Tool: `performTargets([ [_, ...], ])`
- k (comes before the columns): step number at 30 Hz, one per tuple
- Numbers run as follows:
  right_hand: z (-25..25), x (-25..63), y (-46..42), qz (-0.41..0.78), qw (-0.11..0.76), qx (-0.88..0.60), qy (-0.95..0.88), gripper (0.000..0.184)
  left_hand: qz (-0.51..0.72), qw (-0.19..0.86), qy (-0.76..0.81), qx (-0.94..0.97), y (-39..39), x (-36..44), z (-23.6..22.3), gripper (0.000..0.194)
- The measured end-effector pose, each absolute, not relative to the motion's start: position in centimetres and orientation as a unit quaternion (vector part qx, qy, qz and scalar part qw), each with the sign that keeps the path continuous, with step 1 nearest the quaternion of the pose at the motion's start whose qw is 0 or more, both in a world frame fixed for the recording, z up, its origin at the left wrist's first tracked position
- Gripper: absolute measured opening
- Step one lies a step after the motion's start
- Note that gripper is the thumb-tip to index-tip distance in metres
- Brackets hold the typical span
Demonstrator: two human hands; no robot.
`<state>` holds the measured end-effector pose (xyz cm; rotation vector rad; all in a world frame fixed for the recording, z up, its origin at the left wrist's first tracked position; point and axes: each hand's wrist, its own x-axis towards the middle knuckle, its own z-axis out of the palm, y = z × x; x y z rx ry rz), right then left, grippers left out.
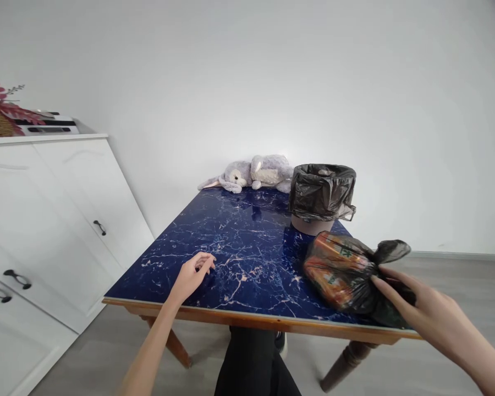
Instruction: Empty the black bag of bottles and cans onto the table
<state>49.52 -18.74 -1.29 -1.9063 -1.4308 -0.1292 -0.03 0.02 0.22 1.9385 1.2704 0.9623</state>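
Right hand touches black bag lying crosswise, knot pointing right.

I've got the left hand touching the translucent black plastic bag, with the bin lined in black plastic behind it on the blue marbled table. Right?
Not the left hand: the head view shows the right hand touching the translucent black plastic bag. The rest is right.

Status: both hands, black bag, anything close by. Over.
Right hand at gathered neck of black plastic bag. Left hand loosely curled over blue marbled tabletop, nothing visible in it. Black-lined bin just beyond bag.
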Motion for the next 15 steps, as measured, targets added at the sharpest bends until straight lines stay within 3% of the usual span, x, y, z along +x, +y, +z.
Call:
performTargets([
  [7,2.0,42.8,-19.2,0.137,0.375,-0.708,-0.582,0.052,0.369,0.182,0.438,0.799,-2.8,5.1,1.4,0.027],
  [11,2.1,43.6,-19.4,0.104,0.38,-0.738,-0.547,0.053,0.327,0.159,0.296,0.883,-6.5,11.9,2.8,0.018],
  [15,1.7,45.0,-18.6,0.133,0.358,-0.708,-0.594,0.05,0.29,0.066,0.218,0.93,-8.3,17.3,3.6,0.019],
])
